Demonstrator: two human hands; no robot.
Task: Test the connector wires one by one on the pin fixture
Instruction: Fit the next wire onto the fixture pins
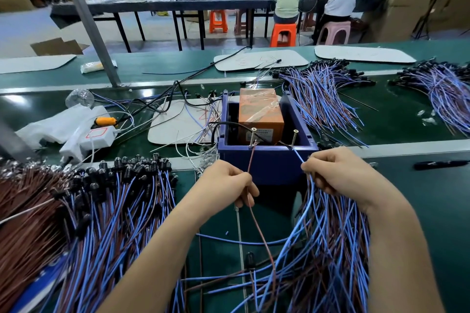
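Green bench (pixel 407 122), crowded. I noted a heap of brown and blue leads with black caps (pixel 101 211) on the left, two more heaps (pixel 320 94) far right, a white power strip (pixel 99 134) and a white mat (pixel 178 122) behind. A black pen (pixel 440 164) lay off to the right. Nothing blocked the fixture.

Blue box (pixel 267 162) stood dead ahead, holding an orange block wrapped in clear tape (pixel 259 114). Two screws (pixel 253 136) stood upright at its near wall.

Left hand (pixel 229 180) was curled, pinching a thin brown wire (pixel 256 221) that ran up to the foot of the left screw. Right hand (pixel 338 173) was curled too, pinching a blue wire (pixel 297 156) that reached the right screw. A bundle of leads (pixel 330 236) hung beneath that hand.
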